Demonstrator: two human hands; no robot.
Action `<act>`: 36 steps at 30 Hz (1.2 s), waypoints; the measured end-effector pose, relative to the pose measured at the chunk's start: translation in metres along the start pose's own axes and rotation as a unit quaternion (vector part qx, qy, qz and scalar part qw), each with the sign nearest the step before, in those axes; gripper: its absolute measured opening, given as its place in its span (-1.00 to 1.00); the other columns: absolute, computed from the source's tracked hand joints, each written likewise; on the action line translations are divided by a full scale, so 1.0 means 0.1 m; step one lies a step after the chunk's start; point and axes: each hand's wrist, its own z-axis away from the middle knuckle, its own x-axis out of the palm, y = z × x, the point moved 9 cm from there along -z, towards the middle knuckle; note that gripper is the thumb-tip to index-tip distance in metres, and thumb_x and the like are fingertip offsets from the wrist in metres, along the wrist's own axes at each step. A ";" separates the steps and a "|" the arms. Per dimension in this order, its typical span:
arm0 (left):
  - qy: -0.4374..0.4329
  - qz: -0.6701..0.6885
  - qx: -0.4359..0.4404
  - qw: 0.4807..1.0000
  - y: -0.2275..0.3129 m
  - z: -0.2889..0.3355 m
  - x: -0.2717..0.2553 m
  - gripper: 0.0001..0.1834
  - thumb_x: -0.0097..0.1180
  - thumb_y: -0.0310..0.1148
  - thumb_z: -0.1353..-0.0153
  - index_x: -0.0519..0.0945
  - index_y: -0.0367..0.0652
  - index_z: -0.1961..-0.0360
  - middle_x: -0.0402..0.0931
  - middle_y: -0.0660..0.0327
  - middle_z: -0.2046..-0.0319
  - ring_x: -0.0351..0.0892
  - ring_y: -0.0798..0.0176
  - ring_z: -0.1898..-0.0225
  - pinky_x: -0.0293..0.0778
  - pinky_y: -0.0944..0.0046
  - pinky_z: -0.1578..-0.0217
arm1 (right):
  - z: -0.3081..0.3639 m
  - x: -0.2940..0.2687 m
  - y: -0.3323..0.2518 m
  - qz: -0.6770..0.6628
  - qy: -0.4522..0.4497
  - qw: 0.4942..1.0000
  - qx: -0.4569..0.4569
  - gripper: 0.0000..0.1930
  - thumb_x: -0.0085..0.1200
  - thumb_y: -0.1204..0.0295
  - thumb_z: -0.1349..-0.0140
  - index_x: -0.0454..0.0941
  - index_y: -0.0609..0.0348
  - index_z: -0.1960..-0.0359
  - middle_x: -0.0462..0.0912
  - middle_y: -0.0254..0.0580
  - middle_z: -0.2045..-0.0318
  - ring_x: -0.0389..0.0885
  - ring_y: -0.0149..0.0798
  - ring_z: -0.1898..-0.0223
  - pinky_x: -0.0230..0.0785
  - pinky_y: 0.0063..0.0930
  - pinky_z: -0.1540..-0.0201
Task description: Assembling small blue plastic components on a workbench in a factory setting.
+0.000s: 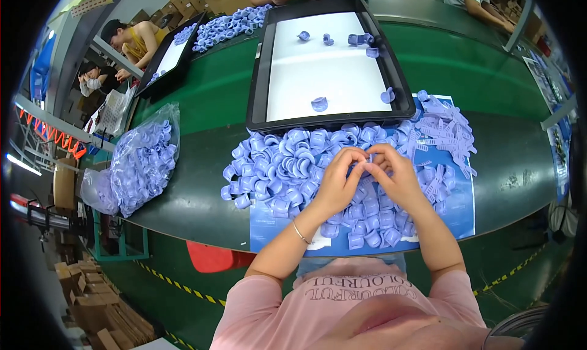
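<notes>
My left hand [340, 177] and my right hand [396, 174] meet over a heap of curved lavender plastic parts [299, 160]. The fingertips of both are pinched together on a small lavender plastic part [369, 158], mostly hidden by the fingers. More of the curved parts [373, 218] lie under and in front of my wrists. To the right of my right hand is a pile of flat lavender slotted strips [449, 130]. Beyond the heap, a black tray [333, 122] with a white lining holds several lavender pieces, spread apart.
A clear plastic bag [147, 160] full of lavender parts sits at the left. Blue printed sheets [465, 209] lie under the heap on the dark table. Another black tray [156, 87] and a parts pile [235, 26] are farther back. Other people work around the green line; a red stool [214, 256] stands below.
</notes>
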 end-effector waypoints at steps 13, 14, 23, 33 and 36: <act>0.024 -0.122 0.057 0.991 0.23 -0.06 -0.11 -0.90 0.13 -0.45 -0.17 0.52 -0.26 0.33 0.50 0.10 0.24 0.51 0.14 0.17 0.40 0.26 0.12 | 0.00 -0.02 0.04 -0.025 -0.001 1.000 -0.001 -0.85 0.14 0.57 -0.16 0.51 0.28 0.23 0.55 -0.25 0.43 0.56 -0.49 0.43 0.41 -0.66 0.40; 0.024 -0.122 0.055 0.991 0.21 -0.06 -0.11 -0.90 0.13 -0.45 -0.17 0.52 -0.26 0.33 0.50 0.10 0.24 0.51 0.14 0.17 0.40 0.26 0.12 | 0.00 -0.05 0.06 -0.073 0.008 0.997 0.013 -0.84 0.12 0.58 -0.17 0.52 0.31 0.20 0.56 -0.23 0.39 0.57 -0.47 0.41 0.42 -0.66 0.39; 0.033 -0.033 -0.013 0.999 -0.06 -0.05 -0.10 -0.73 0.14 -0.39 -0.19 0.49 -0.29 0.12 0.51 0.10 0.16 0.51 0.18 0.13 0.40 0.25 0.08 | 0.02 -0.02 0.09 -0.075 0.004 0.997 0.022 -0.87 0.07 0.59 -0.22 0.53 0.35 0.21 0.56 -0.25 0.32 0.60 -0.43 0.33 0.49 -0.61 0.29; -0.001 -0.063 -0.005 0.998 -0.01 -0.04 -0.07 -0.65 0.22 -0.52 -0.10 0.51 -0.27 0.05 0.47 0.18 0.07 0.45 0.33 0.07 0.36 0.35 0.04 | 0.00 -0.04 -0.06 -0.052 0.005 0.998 -0.043 -0.92 0.05 0.55 -0.18 0.48 0.22 0.29 0.58 -0.17 0.41 0.60 -0.30 0.46 0.39 -0.47 0.41; 0.002 -0.069 0.009 0.998 0.00 -0.04 -0.07 -0.61 0.25 -0.57 -0.06 0.50 -0.25 0.04 0.41 0.17 -0.01 0.43 0.31 0.02 0.37 0.35 0.03 | 0.03 -0.04 -0.11 0.009 -0.013 0.998 -0.060 -0.94 0.04 0.52 -0.20 0.45 0.19 0.31 0.57 -0.15 0.43 0.60 -0.20 0.47 0.40 -0.39 0.43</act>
